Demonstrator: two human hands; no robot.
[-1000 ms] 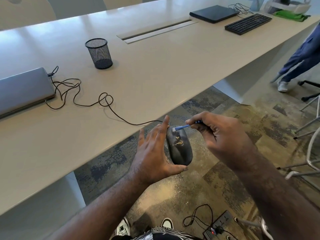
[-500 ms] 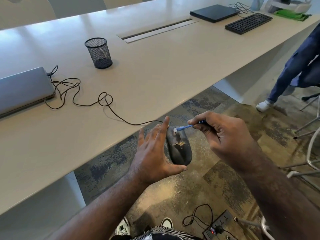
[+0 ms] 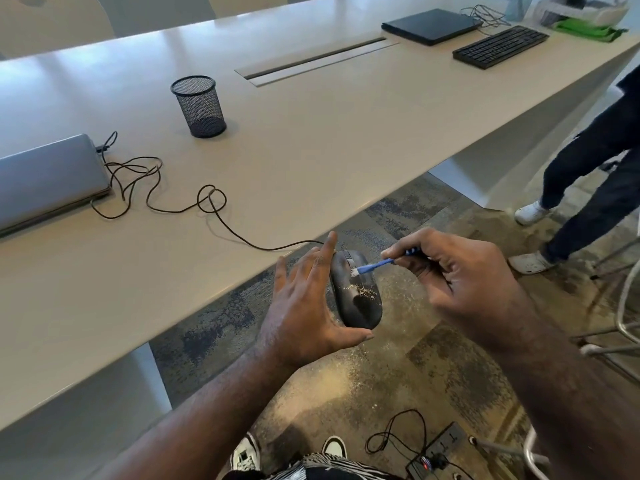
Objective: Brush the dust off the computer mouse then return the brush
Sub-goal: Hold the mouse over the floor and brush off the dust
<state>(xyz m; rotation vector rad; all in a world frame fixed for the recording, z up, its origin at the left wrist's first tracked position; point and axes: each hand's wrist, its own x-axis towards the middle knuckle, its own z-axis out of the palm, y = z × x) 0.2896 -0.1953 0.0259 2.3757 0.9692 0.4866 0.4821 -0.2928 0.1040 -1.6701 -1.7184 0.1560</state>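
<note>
Left hand cups a dusty mouse off the table's near edge; right hand pinches a brush, bristles touching it.

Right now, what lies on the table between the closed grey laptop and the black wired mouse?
In the head view, only the mouse's thin dark cable, looped on the beige tabletop, lies between the closed grey laptop and the black wired mouse.

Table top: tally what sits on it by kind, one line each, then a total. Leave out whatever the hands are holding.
Closed laptops: 2, a grey laptop and a black laptop
Keyboards: 1, the black keyboard
Mesh cups: 1, the black mesh cup
Green cloths: 1, the green cloth at the far corner, with a pale item on it too blurred to name
Total: 5
</note>
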